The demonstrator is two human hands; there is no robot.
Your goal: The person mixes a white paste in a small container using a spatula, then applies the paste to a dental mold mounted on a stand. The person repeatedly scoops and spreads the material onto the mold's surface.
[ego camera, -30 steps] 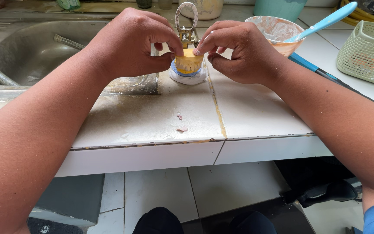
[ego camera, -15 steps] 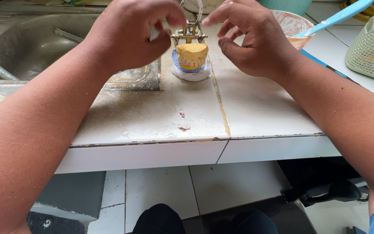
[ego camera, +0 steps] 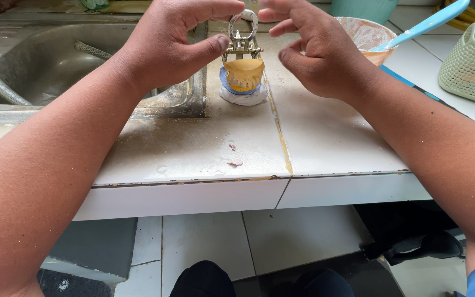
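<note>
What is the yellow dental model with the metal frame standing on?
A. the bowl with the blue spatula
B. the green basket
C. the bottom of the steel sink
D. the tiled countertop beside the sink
D: the yellow dental model stands on the white tiled countertop, right of the sink.

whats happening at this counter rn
A person is working on a yellow dental cast set in a small metal articulator on a tiled counter beside a sink. The left hand and right hand flank it, fingers open around the top loop. A mixing bowl stands behind.
</note>
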